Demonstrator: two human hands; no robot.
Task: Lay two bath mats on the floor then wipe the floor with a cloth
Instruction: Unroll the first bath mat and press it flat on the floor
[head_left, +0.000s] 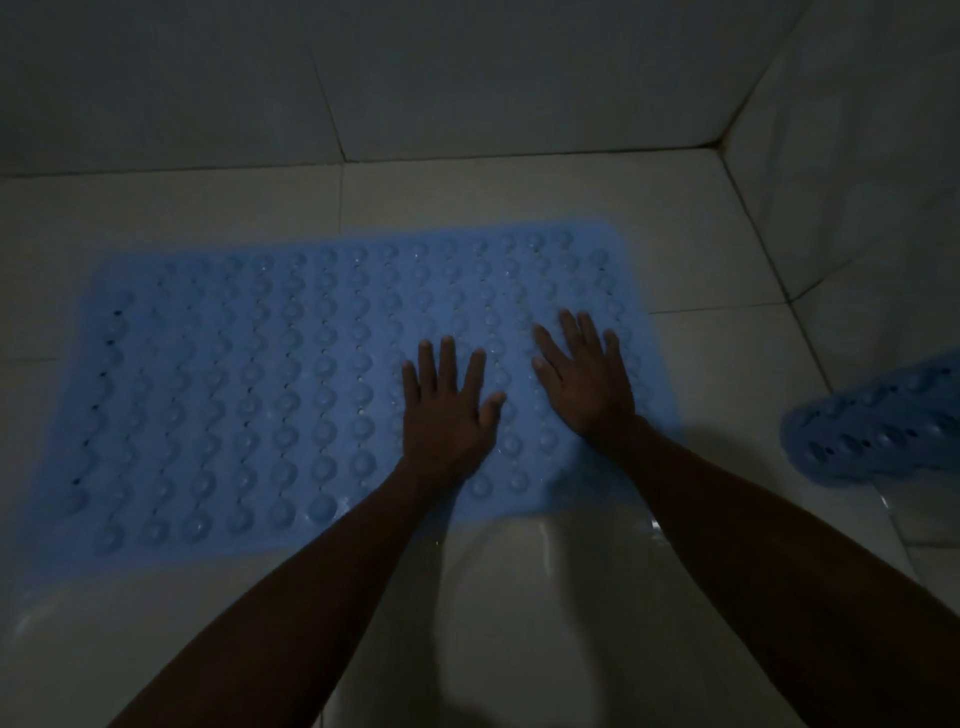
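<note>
Fingers (448, 364) of the left hand (447, 415) are lying straight and spread, pressing flat on the mat (234, 374) and holding nothing. Those of the right hand (584, 379) are doing the same just to their right, fanned out and flat, with a narrow strip of mat showing between the two thumbs. Both palms are facing down, so how firmly they are pressing cannot be told.

Dim light is making much hard to read. Both forearms are running down out of the picture at the bottom edge, and they are covering part of the mat's near edge below the wrists. Far to the right of the right fingers, a second mat (878, 431) is lying bunched or rolled, cut off by the picture's right edge; its full shape cannot be made out.

Under the fingers, the flat mat is showing pale blue, rectangular, spread open on the floor (519, 597), with most of its length stretching left of the left fingers. Rows of round raised bumps are covering it, and small dark holes are showing along its far left side. Beyond the fingertips, the mat's far edge is lying short of the wall (467, 78). Toward the wrists, the tiled floor is glistening as if wet.
</note>
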